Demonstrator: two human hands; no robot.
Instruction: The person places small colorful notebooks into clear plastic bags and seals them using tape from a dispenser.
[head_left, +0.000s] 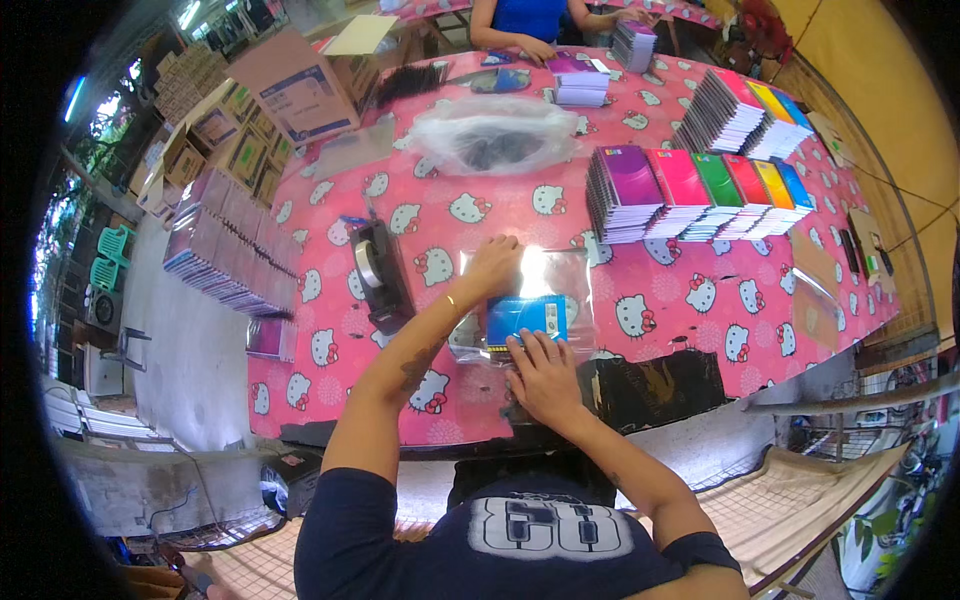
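While the left hand (492,262) lies flat with fingers spread on the far end of a clear plastic sleeve (540,290), the right hand (540,372) presses its fingertips, close together, on the near edge of a blue booklet (527,317) inside that sleeve. Both rest on the pink patterned counter (480,215), just right of a black tape dispenser (380,275). Colourful booklet stacks (690,190) stand farther right, well apart.

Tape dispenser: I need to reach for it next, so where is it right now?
In the head view the black tape dispenser stands on the pink table, just left of the left hand and the clear plastic bag holding the blue booklets.
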